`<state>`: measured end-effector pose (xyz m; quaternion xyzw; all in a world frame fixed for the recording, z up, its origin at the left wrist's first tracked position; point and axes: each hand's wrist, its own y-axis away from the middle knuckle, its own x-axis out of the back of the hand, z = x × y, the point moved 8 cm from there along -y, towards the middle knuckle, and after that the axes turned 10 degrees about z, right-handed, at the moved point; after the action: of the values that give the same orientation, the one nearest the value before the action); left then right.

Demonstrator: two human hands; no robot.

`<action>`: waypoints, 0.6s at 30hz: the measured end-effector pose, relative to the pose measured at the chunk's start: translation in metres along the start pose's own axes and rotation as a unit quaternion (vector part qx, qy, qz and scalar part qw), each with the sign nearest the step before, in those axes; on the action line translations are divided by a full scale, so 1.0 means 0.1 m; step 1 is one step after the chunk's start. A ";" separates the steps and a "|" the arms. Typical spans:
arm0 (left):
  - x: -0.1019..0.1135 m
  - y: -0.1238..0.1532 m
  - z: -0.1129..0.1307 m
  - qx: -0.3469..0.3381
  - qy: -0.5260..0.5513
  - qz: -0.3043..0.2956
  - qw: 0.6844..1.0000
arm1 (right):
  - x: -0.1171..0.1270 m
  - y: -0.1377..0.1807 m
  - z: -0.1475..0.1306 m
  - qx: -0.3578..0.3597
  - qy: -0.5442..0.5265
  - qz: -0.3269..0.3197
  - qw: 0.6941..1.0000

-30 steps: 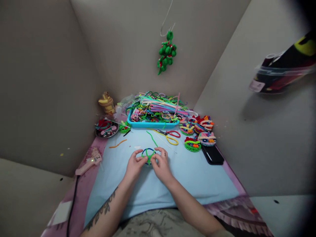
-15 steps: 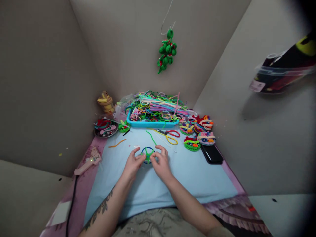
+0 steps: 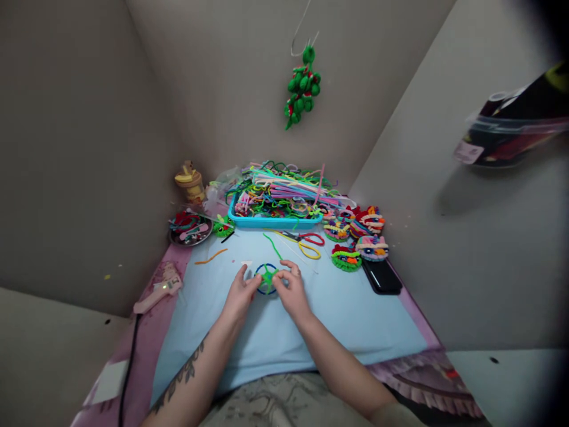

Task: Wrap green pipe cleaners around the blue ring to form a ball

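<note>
Shaping the ring (image 3: 267,276) seems the step: it sits between right grip (image 3: 291,292), pinched on it, and left grip (image 3: 241,295), touching it, closure unclear. Next likely calls for steady pressure from both.

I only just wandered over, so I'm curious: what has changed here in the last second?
The blue-and-green ring between the left hand and right hand shows more of its green centre, now less covered by the hands. Nothing was visibly picked up or let go. The scissors, pink glue gun and blue tray stay put; the view itself shifted slightly.
</note>
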<state>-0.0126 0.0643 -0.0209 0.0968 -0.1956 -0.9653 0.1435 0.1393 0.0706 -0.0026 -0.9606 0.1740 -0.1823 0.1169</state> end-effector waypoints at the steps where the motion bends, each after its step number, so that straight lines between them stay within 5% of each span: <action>1: 0.00 -0.01 -0.01 -0.001 0.006 0.001 1.000 | 0.01 -0.01 0.05 -0.021 -0.016 0.005 1.000; 18: -0.02 0.04 0.02 -0.051 0.022 -0.032 0.998 | -0.02 0.05 0.21 -0.130 -0.150 -0.026 0.980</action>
<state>-0.0104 0.0617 -0.0172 0.1169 -0.1395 -0.9758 0.1213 0.1446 0.0707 -0.0239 -0.9882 0.1519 -0.0152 0.0110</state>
